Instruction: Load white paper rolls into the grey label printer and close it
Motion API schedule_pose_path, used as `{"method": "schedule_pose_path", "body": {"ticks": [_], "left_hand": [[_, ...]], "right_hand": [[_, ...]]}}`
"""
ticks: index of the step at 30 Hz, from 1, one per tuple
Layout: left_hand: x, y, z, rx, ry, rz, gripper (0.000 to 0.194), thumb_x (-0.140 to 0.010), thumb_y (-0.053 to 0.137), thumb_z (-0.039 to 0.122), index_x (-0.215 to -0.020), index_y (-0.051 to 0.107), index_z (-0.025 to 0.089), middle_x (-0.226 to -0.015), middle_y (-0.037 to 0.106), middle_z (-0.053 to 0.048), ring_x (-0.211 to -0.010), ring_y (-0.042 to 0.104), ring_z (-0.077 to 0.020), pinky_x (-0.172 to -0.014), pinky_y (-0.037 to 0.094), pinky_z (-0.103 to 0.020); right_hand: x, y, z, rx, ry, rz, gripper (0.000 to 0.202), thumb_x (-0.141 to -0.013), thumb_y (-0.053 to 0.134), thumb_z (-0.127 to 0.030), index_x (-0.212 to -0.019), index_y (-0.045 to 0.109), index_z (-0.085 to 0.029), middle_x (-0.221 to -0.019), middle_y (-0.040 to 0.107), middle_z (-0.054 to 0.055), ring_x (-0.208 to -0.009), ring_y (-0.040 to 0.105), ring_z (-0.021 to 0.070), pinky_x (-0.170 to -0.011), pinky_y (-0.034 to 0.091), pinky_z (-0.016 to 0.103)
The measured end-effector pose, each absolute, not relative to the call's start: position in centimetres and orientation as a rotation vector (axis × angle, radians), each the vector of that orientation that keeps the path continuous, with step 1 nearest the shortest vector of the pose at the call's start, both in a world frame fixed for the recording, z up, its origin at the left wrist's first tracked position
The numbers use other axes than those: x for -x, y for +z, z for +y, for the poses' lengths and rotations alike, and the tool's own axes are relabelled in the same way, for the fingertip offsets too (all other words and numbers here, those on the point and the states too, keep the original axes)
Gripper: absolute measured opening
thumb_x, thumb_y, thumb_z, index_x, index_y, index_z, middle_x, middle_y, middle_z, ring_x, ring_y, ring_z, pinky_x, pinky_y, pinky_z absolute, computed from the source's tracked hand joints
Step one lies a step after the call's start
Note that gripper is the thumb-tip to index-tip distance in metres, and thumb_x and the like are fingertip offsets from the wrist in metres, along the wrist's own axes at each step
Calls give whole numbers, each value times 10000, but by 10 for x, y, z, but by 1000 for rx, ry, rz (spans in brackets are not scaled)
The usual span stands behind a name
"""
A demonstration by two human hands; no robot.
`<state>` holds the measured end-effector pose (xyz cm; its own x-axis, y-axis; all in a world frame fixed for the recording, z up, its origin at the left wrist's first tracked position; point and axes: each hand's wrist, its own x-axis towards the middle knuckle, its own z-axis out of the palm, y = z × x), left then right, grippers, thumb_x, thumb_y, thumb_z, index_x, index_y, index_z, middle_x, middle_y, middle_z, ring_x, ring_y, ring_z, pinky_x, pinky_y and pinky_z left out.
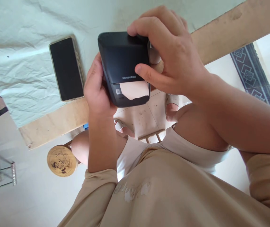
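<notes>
A black label printer [125, 61] marked NIIMBOT is held up near the table's edge, with a torn piece of white paper [134, 90] showing at its slot. My left hand [99, 88] grips the printer's left side and lower corner; part of its fingers is hidden behind it. Over the right side lies my right hand [165, 50], its thumb on the front face by the lettering and a fingertip on the top edge. To the left of the printer, a phone [66, 68] with a dark screen and a clear case lies on the pale green cloth [31, 28].
The table's wooden edge [56, 123] runs diagonally beneath the cloth. A round wooden stool [62, 160] stands at the lower left, near a metal-framed rack [13, 173]. My legs and feet are below the printer. A patterned dark floor strip [249, 74] lies at the right.
</notes>
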<state>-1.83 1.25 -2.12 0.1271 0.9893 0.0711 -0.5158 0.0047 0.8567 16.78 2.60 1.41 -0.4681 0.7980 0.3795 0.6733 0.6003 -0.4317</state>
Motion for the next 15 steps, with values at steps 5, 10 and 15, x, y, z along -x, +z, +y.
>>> {"method": "schedule_pose_path", "body": {"ticks": [5, 10, 15], "left_hand": [[21, -26, 14, -912, 1383, 713, 324, -850, 458, 369, -1045, 611, 160, -948, 680, -36, -910, 584, -153, -1041, 457, -362], [23, -28, 19, -939, 1393, 695, 296, -846, 427, 295, -1030, 621, 168, -884, 677, -23, -816, 566, -122, -882, 510, -282], [17, -16, 13, -878, 1375, 782, 264, -863, 395, 268, -992, 616, 203, -920, 658, -24, -901, 608, -145, -1026, 487, -340]], "right_hand": [[-166, 12, 27, 1123, 250, -2244, 592, -854, 249, -610, -1263, 461, -237, -1249, 491, -8, -1187, 501, 101, -1069, 407, 353], [-168, 10, 29, 1060, 246, -2297, 669, -817, 315, -667, -1345, 375, -261, -1343, 431, -21, -1287, 454, 79, -1090, 403, 316], [-171, 14, 28, 1097, 283, -2374, 729, -807, 313, -700, -1383, 328, -254, -1385, 387, -8, -1328, 416, 99, -1130, 373, 322]]}}
